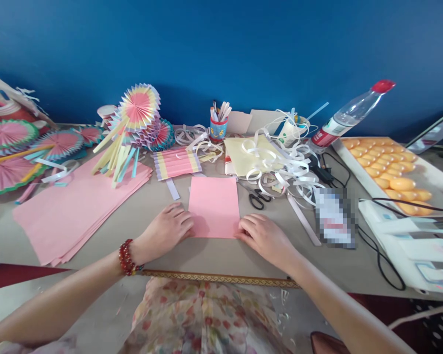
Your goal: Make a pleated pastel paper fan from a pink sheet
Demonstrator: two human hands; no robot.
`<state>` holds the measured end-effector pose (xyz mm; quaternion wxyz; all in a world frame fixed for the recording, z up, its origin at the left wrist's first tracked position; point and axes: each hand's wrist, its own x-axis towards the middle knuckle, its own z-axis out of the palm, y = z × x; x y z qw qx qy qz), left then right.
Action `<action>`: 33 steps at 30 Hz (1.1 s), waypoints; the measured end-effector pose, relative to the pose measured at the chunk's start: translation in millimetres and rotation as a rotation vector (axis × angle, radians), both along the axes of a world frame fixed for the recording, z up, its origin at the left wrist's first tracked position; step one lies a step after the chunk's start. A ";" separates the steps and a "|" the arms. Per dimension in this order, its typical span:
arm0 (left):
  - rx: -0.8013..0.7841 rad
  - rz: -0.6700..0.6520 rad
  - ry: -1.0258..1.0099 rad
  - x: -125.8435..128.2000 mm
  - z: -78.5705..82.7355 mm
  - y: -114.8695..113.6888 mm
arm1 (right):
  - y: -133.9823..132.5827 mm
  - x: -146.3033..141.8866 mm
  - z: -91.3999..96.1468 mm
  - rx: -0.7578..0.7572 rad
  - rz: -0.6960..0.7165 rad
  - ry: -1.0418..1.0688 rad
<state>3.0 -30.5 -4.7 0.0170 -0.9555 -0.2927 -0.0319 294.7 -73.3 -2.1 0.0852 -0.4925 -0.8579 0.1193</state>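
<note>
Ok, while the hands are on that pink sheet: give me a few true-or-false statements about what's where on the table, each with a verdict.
1. The left hand and the right hand both rest on the near edge of the pink sheet. True.
2. The scissors lie left of the pink sheet. False: they lie just right of it.
3. A stack of pink paper lies left of the left hand. True.
4. The plastic bottle stands upright. False: it is tilted, with its red cap up and to the right.
5. A red bead bracelet is on the left wrist. True.
</note>
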 end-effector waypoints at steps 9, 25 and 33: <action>-0.067 0.067 -0.108 -10.4 -8.0 -0.2 | -9.1 1.5 -7.1 0.100 0.005 0.061; 0.026 -0.276 0.046 -10.5 3.3 1.1 | -20.1 3.2 -11.4 0.340 0.209 -0.139; -0.108 -0.250 0.058 -34.1 12.1 -8.9 | -34.6 21.7 -8.0 0.269 0.160 -0.157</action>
